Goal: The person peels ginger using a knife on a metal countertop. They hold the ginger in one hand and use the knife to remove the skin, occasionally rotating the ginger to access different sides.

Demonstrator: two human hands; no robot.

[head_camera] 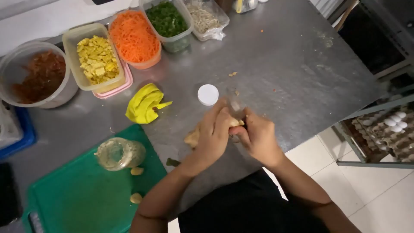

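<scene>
My left hand (213,136) and my right hand (258,138) meet over the steel table (302,64), near its front edge. Between them is a pale tan knobbly root piece (192,138), possibly ginger, gripped in my left hand and sticking out to the left. My right hand is closed on a small tool whose thin blade (235,105) points away from me; it is blurred. A white round lid (208,94) lies just beyond my hands.
A green cutting board (77,198) at front left carries a tipped glass jar (118,153) and small pale pieces (136,198). A yellow cloth (144,103) lies nearby. Tubs of yellow cubes (97,59), shredded carrot (133,36) and chopped greens (167,19) line the back. Egg trays (388,125) sit right.
</scene>
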